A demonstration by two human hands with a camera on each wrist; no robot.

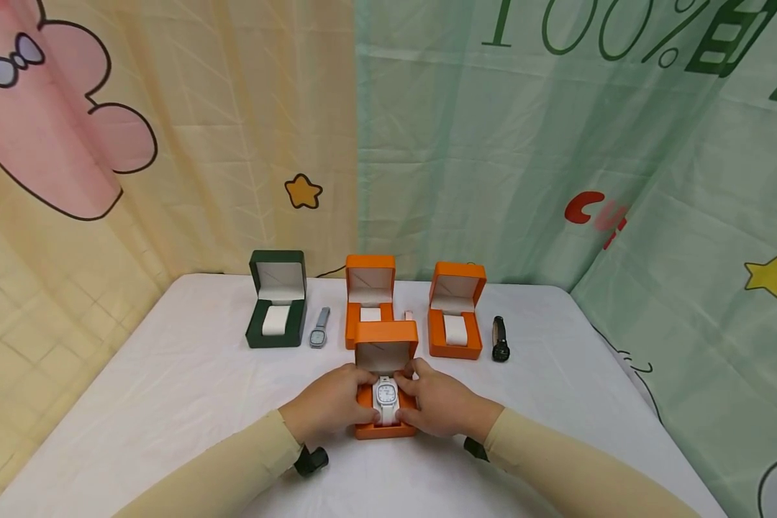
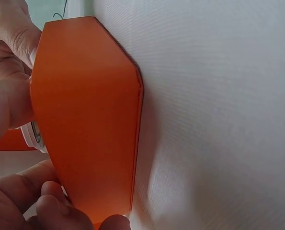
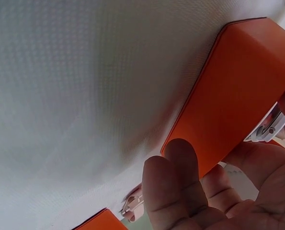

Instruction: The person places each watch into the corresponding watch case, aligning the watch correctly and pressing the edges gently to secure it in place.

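A white watch (image 1: 386, 393) with a squarish face lies in an open orange watch box (image 1: 385, 432) at the front middle of the table. From the left, my left hand (image 1: 330, 399) holds the watch by its edge, with fingers at both ends of the strap. My right hand (image 1: 443, 399) does the same from the right. The box side (image 3: 233, 96) fills much of the right wrist view, where two fingers lie by its back corner. In the left wrist view the opposite side (image 2: 89, 120) stands on the cloth, and the watch is mostly hidden.
Behind stand an open green watch box (image 1: 254, 332) and two open orange boxes, one left (image 1: 370, 260) and one right (image 1: 455, 352), each with a white cushion. A grey-blue watch (image 1: 319, 329), a partly hidden pink watch (image 1: 409, 315) and a black watch (image 1: 501, 339) lie beside them.
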